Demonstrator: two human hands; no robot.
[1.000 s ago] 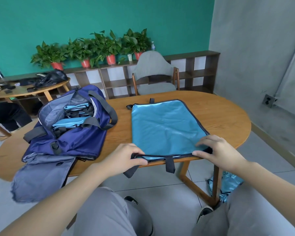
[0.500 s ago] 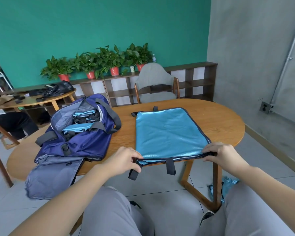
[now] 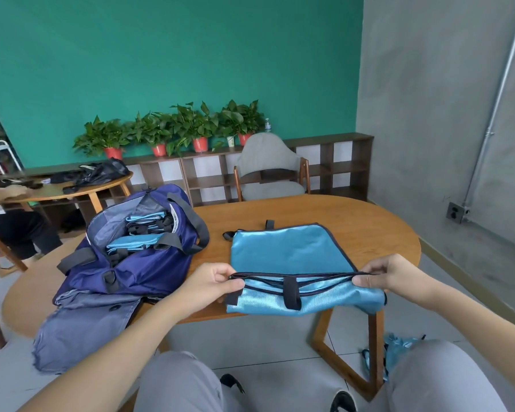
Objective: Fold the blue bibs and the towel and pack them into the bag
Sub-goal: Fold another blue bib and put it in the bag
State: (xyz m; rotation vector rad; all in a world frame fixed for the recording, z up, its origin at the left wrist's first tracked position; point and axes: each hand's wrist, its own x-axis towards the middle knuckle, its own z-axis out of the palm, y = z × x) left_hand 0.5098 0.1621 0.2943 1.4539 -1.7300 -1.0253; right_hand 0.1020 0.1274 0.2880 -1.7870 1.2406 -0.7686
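Left hand (image 3: 211,285) and right hand (image 3: 390,276) each pinched the blue bib's (image 3: 292,251) near edge at lower centre. Since the earlier frame, that edge had risen off the table (image 3: 369,221).

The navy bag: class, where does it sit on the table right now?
In the head view the navy bag lies open on the wooden table, to the left of the blue bib and just beyond the left hand.
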